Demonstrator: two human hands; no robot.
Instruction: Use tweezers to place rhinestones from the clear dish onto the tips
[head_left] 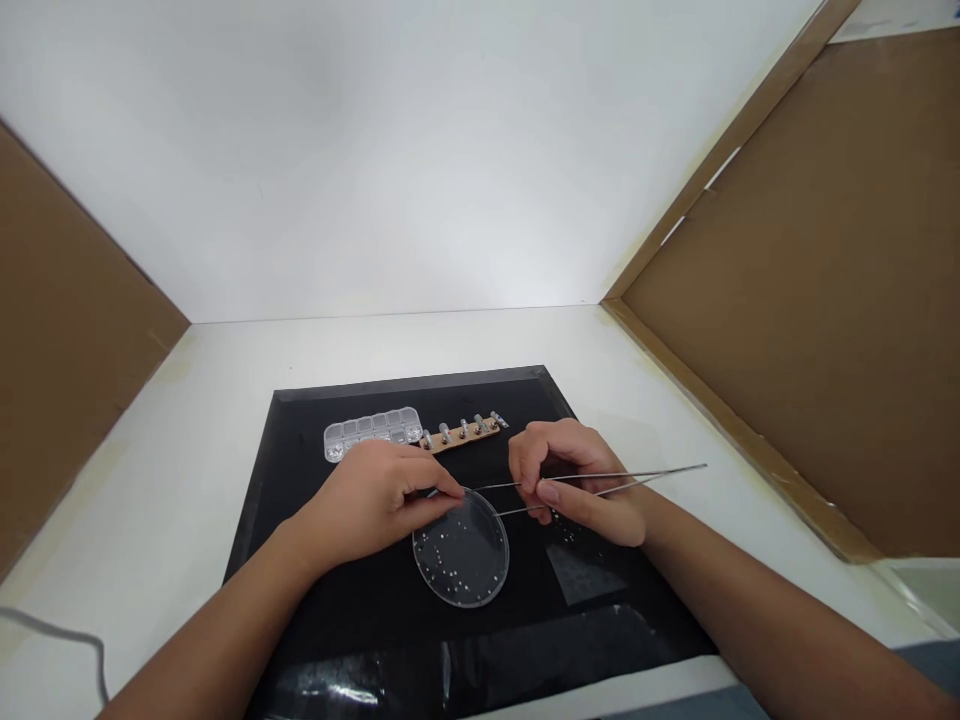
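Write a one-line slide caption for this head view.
Right hand holds long metal tweezers towards left hand fingertips over a clear round dish of small beads on a black mat.

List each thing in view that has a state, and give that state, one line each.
Dish: uncovered, small beads scattered inside.
Tweezers: held in right hand, tips apart, pointing at the dish rim.
Left hand: fingers pinched at the dish rim.
Box: lying flat on the mat; whether lidded, cannot tell.
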